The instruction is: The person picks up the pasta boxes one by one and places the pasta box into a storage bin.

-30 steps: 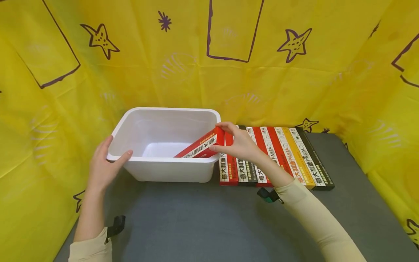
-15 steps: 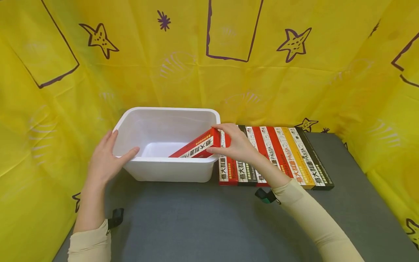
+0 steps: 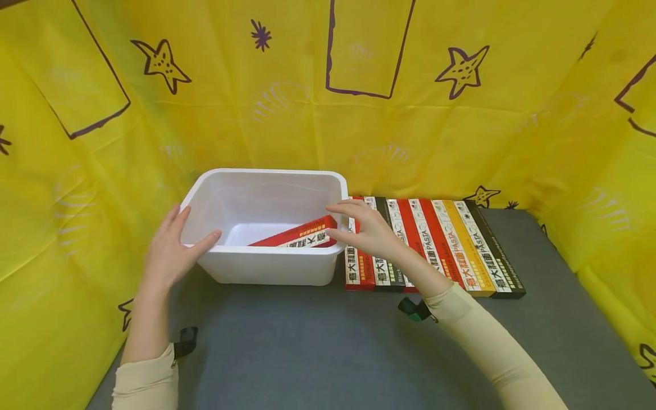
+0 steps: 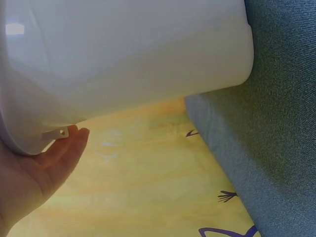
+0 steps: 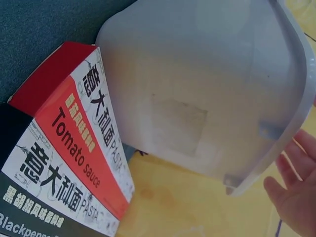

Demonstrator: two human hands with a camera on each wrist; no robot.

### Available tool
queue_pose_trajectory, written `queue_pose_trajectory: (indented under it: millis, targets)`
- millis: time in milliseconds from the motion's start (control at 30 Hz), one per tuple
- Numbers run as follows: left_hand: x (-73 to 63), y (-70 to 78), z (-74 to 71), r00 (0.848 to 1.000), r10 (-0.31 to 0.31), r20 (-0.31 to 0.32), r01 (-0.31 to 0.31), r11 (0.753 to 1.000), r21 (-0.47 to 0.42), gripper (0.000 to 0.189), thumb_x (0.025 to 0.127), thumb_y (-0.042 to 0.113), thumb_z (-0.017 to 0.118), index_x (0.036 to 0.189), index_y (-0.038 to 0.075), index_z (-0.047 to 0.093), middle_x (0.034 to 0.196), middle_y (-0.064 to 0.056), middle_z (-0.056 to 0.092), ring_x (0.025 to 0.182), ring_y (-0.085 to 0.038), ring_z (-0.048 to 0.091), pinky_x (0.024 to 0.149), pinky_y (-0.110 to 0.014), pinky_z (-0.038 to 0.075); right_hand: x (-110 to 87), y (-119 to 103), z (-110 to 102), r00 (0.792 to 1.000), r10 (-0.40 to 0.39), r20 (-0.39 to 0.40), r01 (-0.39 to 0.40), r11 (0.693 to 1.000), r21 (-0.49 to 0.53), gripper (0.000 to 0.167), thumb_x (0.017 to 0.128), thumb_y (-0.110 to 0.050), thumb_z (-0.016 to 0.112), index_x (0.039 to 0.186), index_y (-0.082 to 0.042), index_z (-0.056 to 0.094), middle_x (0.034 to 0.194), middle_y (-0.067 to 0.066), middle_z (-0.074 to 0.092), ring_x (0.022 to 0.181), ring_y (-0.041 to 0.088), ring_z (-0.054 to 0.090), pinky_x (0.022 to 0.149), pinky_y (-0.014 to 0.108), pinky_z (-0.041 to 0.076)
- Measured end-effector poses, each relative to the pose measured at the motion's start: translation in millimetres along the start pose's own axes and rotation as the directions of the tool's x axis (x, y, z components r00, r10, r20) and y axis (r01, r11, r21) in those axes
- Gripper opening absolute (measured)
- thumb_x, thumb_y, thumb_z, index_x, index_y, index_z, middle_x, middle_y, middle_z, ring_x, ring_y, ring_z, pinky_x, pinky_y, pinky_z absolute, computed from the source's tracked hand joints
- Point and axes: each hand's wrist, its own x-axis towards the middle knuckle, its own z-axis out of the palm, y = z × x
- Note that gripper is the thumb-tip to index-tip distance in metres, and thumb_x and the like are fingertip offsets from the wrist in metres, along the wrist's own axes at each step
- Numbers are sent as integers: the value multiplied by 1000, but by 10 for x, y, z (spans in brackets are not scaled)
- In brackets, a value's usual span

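Observation:
A white plastic bin (image 3: pixel 266 265) stands on the grey table in the head view. My left hand (image 3: pixel 171 250) holds its left rim, thumb over the edge and fingers outside; in the left wrist view those fingers (image 4: pixel 66 153) lie under the rim. Inside the bin, a red pasta box (image 3: pixel 299 233) leans with its right end higher, its lower part hidden by the front wall. Above the right rim, my right hand (image 3: pixel 371 228) has thumb and fingers spread apart, fingertips close over that box's upper end.
Right of the bin, a row of pasta boxes (image 3: pixel 453 245) in red, black and yellow lies flat on the table (image 3: pixel 307 341). A Tomato sauce box (image 5: pixel 76 143) is nearest the bin wall. Yellow cloth (image 3: pixel 400 131) surrounds the table.
The red pasta box has slid left and down into the bin, and my right hand has let go of it. My left hand has shifted slightly along the rim.

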Motion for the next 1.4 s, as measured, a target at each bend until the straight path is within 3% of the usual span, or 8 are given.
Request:
queue_pose_trajectory:
  millis: [200, 333, 633, 867, 1167, 1400]
  targets:
    - [-1, -7, 16, 1000, 15, -26, -16, 1000, -17, 86, 90, 52, 60, 152, 2, 27, 159, -22, 17, 140, -51, 20, 103, -73, 19, -31, 17, 9, 998, -51, -35, 51, 999, 11, 47, 87, -29, 73, 130, -14, 63, 130, -1, 61, 125, 19, 46, 103, 45, 38]
    - [-1, -14, 20, 999, 12, -34, -13, 999, -29, 86, 89, 51, 61, 152, 1, 28, 159, -22, 17, 140, -50, 20, 104, -72, 19, -98, 48, -7, 999, -28, -40, 29, 999, 20, 47, 87, -29, 73, 131, -15, 62, 131, -3, 60, 124, 17, 47, 102, 46, 40]
    - [-12, -34, 24, 999, 9, -52, -11, 999, -36, 85, 89, 49, 63, 151, 0, 31, 158, -22, 19, 139, -51, 21, 104, -71, 20, -310, 182, -90, 995, 82, -62, -78, 995, 54, 55, 86, -32, 75, 136, -21, 57, 137, -1, 54, 129, 20, 43, 103, 53, 38]
    - [-5, -25, 25, 999, 8, -48, -10, 999, -38, 85, 89, 49, 63, 151, 2, 31, 158, -22, 19, 139, -51, 22, 104, -72, 20, -572, 359, -140, 979, 198, -45, -193, 976, 98, 63, 86, -38, 74, 142, -26, 49, 143, -3, 47, 132, 21, 41, 105, 53, 37]
    - [-12, -28, 35, 999, 10, -50, -13, 999, -48, 85, 89, 48, 64, 151, 1, 31, 158, -22, 19, 139, -51, 21, 104, -72, 20, -926, 694, -222, 962, 265, -58, -255, 957, 139, 66, 88, -32, 73, 145, -17, 44, 145, 6, 45, 136, 28, 38, 109, 52, 33]
    - [-12, -30, 30, 999, 8, -41, -10, 998, -57, 85, 89, 48, 64, 151, 1, 30, 159, -22, 17, 139, -52, 20, 103, -73, 19, -1192, 879, -310, 930, 350, -108, -336, 933, 130, 70, 86, -31, 75, 145, -10, 44, 146, 13, 44, 135, 34, 37, 108, 58, 31]
